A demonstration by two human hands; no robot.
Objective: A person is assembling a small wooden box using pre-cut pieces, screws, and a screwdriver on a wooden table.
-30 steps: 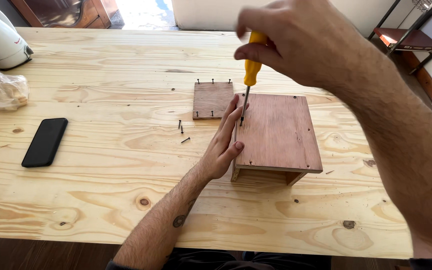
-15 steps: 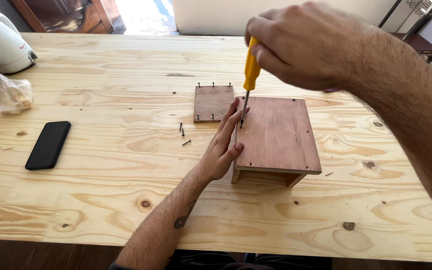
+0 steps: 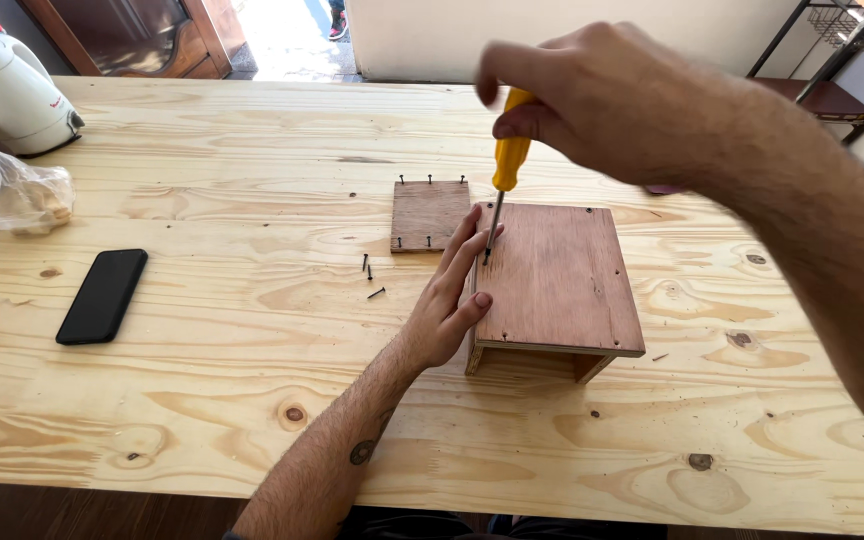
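Note:
A brown wooden box (image 3: 564, 280) lies open side toward me on the pale wooden table (image 3: 252, 400). My left hand (image 3: 449, 298) presses flat against the box's left side, thumb on its top edge. My right hand (image 3: 602, 95) grips a yellow-handled screwdriver (image 3: 508, 160) upright, its tip on the box's top panel near the far left corner. A small wooden panel (image 3: 430, 214) with screws standing in its edges lies just beyond my left hand. Three loose screws (image 3: 370, 272) lie on the table to the left of that hand.
A black phone (image 3: 103, 295) lies face down at the left. A clear plastic bag (image 3: 2, 190) and a white kettle (image 3: 7, 90) sit at the far left corner. A dark metal shelf (image 3: 832, 60) stands beyond the table's right end.
The view has shifted slightly. My right hand still holds the screwdriver on the same corner, its grip turned a little. My left hand stays against the box.

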